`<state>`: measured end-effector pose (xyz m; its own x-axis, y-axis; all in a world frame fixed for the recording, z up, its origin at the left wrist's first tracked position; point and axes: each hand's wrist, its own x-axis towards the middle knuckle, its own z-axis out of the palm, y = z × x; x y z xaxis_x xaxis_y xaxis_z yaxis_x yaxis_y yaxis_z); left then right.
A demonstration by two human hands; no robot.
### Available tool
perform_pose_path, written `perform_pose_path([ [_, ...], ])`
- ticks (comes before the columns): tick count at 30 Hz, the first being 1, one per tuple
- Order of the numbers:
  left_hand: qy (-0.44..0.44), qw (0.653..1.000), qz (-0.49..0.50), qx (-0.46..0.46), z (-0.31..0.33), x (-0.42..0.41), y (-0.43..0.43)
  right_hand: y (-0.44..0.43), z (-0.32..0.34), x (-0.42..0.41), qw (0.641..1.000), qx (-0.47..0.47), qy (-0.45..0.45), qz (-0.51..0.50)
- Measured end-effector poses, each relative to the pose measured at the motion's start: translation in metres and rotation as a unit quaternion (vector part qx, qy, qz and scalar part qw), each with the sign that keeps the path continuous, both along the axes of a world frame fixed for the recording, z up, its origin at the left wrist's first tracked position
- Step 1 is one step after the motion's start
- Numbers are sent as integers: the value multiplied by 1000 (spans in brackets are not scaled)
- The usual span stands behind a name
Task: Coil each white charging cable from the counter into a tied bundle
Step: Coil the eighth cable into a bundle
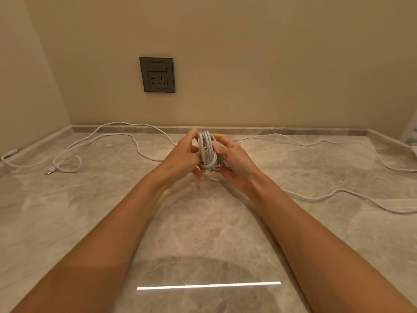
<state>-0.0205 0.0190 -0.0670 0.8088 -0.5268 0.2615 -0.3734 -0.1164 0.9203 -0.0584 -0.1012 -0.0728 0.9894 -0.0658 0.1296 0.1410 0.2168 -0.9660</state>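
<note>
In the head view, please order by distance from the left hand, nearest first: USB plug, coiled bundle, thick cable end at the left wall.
1. coiled bundle, held in the left hand.
2. USB plug, farther left.
3. thick cable end, far left.

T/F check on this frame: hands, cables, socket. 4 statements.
1. Left hand and right hand both hold the coil. True.
2. A cable is plugged into the socket. False: its slots are empty.
3. A loose cable lies on the counter left of the hands. True.
4. No cable lies right of the hands. False: a second cable runs across the counter there.
</note>
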Motion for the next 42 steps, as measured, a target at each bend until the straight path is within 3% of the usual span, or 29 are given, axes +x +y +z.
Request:
perform_pose_path([
  [6, 114, 992, -9, -61, 1, 0, 1, 2, 0, 5, 1000, 18, -4, -22],
  [10, 222, 962, -61, -147, 3, 1, 3, -2, -2, 5, 998, 50, 0, -24],
  [22, 277, 934, -81, -209, -1, -2, 5, -6, 3, 4, 992, 126, 16, 9],
  [27, 265, 942, -72, -191, 2, -4, 3, -5, 4, 5, 993, 115, 9, 10],
  [31, 219, 964, -21, -150, -1, -4, -3, -3, 2, 8, 996, 80, 7, -33],
  [38, 218, 964, 76, -129, -8, -9, -23, 1, 1, 12, 992, 66, 17, -104],
  [42, 110, 985, 129, -25, -10, -9, -27, 1, 2, 11, 988, 72, 9, -135],
])
